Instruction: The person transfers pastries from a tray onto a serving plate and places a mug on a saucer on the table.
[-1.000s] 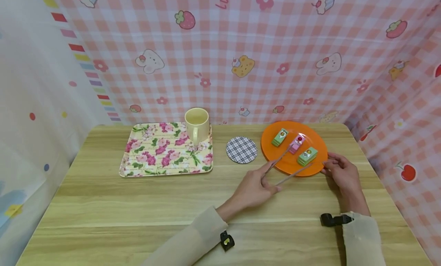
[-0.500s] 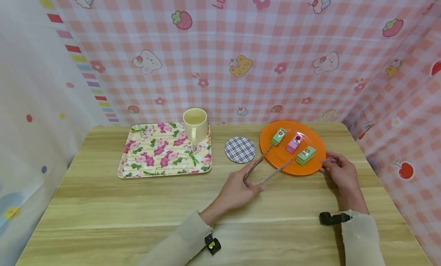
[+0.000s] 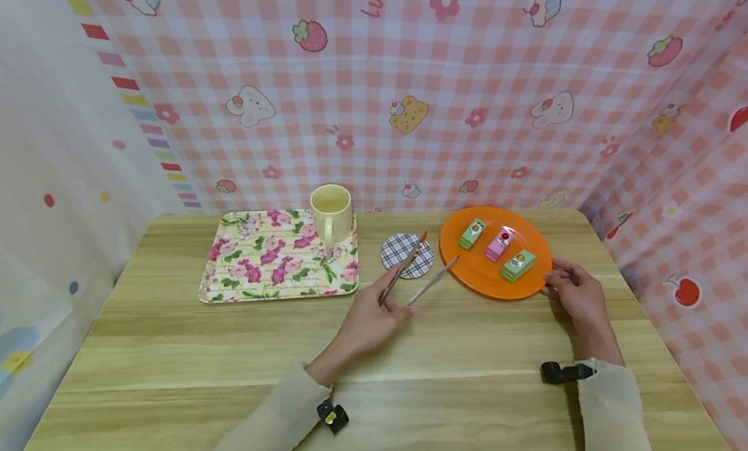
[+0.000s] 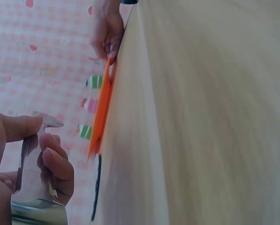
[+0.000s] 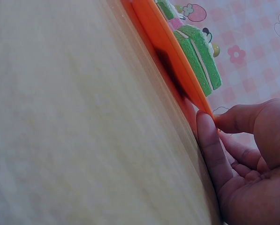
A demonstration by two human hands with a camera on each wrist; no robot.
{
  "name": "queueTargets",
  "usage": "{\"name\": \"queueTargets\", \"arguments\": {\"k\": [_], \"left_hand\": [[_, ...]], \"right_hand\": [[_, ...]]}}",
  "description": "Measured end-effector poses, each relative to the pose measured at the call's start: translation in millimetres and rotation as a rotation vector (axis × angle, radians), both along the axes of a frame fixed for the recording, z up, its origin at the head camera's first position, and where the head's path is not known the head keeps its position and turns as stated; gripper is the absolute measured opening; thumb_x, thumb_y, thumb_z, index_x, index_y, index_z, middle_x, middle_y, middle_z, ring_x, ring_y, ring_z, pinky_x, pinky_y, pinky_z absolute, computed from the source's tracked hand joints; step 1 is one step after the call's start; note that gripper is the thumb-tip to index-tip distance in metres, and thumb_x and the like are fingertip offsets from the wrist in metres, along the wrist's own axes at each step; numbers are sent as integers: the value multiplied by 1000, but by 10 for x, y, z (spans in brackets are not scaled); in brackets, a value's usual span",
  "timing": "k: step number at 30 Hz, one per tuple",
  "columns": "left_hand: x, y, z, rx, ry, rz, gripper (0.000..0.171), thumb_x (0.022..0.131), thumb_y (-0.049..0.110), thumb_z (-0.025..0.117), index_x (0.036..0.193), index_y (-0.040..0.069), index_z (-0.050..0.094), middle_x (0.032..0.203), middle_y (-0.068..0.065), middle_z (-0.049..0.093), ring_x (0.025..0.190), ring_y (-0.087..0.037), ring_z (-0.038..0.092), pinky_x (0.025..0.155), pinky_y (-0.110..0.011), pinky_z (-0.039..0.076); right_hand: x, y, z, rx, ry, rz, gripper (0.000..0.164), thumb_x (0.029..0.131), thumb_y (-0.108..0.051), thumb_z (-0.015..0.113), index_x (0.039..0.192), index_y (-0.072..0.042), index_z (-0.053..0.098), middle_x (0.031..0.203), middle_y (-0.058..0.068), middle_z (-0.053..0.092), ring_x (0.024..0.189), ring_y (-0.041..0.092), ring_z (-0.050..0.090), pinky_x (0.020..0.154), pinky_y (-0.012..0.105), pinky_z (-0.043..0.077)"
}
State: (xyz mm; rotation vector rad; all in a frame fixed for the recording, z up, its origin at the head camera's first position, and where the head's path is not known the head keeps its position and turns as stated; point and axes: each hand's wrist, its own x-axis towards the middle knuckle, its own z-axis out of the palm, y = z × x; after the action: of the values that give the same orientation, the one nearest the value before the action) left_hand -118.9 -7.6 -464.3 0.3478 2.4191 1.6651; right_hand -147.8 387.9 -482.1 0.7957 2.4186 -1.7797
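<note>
My left hand [image 3: 365, 321] grips a pair of metal tongs [image 3: 432, 280], whose arms stand apart with nothing between the tips. One tip is over the checked round coaster [image 3: 393, 253]; the other points toward the orange plate [image 3: 474, 272]. In the left wrist view, fingers and thumb press the tongs [image 4: 31, 185] from both sides. My right hand [image 3: 583, 302] pinches the plate's right rim, thumb above and fingers below, as the right wrist view shows. On the plate sit a green cake slice [image 3: 471, 234], a pink cake slice [image 3: 499, 244] and another green cake slice [image 3: 517, 267].
A floral tray [image 3: 257, 289] lies on the left of the wooden table [image 3: 456, 386]. On its back right corner stands a yellow mug [image 3: 336, 211], handle toward the front. A pink checked curtain [image 3: 374, 74] hangs behind the table and along its right side.
My left hand has drawn the tongs left and away from the cake slices, off the plate to over the coaster. The right hand stays on the plate's rim; the slices keep their places.
</note>
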Motion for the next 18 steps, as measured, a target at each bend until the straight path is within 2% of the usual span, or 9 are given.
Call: {"name": "queueTargets", "arguments": {"k": [5, 11, 18], "left_hand": [[-8, -175, 23, 26, -20, 51, 82, 88, 23, 81, 159, 25, 41, 73, -3, 62, 55, -11, 51, 48, -24, 42], [17, -426, 21, 62, -57, 151, 81, 89, 20, 81, 158, 29, 41, 74, -7, 64, 52, -16, 54, 46, -27, 45], [50, -704, 11, 67, -45, 222, 82, 90, 20, 80, 159, 31, 38, 74, -8, 64, 49, -18, 56, 45, -29, 46]], "right_hand": [[-2, -3, -8, -6, -3, -14, 53, 104, -16, 57, 154, -8, 42, 107, -5, 55, 86, 3, 64, 78, 18, 59], [-8, -22, -1, -9, -6, -22, 53, 104, -14, 57, 154, -8, 42, 107, -4, 56, 85, 4, 64, 78, 18, 59], [-4, -8, -6, 0, -3, -17, 53, 104, -15, 57, 155, -8, 42, 107, -5, 56, 86, 3, 64, 78, 18, 59]]}}
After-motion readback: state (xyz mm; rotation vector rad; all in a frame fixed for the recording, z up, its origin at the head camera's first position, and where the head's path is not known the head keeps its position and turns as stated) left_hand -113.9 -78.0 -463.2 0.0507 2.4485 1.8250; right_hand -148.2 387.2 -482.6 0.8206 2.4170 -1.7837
